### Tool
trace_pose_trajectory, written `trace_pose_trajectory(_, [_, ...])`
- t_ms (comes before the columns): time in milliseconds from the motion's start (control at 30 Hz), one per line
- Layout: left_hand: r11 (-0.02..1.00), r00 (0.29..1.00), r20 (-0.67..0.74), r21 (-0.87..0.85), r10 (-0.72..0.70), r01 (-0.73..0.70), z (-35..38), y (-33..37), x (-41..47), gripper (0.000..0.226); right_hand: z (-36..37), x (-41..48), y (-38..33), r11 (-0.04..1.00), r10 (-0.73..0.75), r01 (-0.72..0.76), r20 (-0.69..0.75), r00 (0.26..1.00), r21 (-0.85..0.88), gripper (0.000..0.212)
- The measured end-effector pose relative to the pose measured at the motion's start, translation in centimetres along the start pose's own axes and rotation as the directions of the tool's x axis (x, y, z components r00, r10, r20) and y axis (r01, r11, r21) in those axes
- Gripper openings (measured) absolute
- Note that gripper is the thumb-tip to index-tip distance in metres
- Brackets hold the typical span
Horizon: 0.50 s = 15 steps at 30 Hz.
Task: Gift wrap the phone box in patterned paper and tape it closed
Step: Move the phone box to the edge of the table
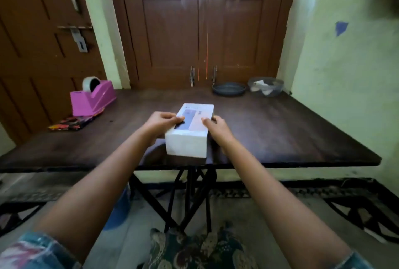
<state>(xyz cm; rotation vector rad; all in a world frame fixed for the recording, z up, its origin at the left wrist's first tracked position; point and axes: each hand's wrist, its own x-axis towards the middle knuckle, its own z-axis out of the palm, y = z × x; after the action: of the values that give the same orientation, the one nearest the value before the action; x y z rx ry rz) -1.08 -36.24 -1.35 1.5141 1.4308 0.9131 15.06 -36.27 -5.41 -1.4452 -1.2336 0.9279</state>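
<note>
A white phone box [190,139] with a phone picture on its lid is held over the near middle of the dark wooden table [280,130]. My left hand [162,122] grips its left side and my right hand [216,126] grips its right side, thumbs on the lid. Folded patterned paper [71,123] in red, orange and black lies at the table's left edge. A pink tape dispenser [92,100] with a clear tape roll stands on the far end of that paper.
At the table's back right sit a dark shallow bowl [228,89] and a wire mesh basket [265,86] holding white items. Brown doors stand behind the table, a green wall to the right. The table's front edge lies just below the box.
</note>
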Motion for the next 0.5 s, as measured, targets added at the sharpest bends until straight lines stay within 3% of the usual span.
trace_pose_trajectory(133, [0.986,0.997,-0.044,0.151,0.070,-0.063,-0.1,0.0,-1.5,0.015,-0.7,-1.3,0.3,1.000,0.025,-0.025,0.013,1.000,0.009,0.058])
trace_pose_trajectory(267, [0.959,0.987,-0.018,0.243,0.157,-0.149,0.1,0.0,-2.9,0.046,-2.1,-0.1,0.5,0.999,0.050,-0.051,0.079,0.996,0.011,0.089])
trace_pose_trajectory(367, [0.893,0.979,0.044,0.403,0.197,-0.198,1.0,-0.3,-4.1,0.053,-2.2,1.3,0.5,0.997,0.060,-0.064,0.107,0.992,0.036,0.090])
trace_pose_trajectory(500, [0.895,0.973,0.088,0.382,0.215,-0.233,0.9,-1.1,-3.6,0.053,-2.0,2.7,0.2,0.996,0.031,-0.040,0.109,0.994,0.078,0.084])
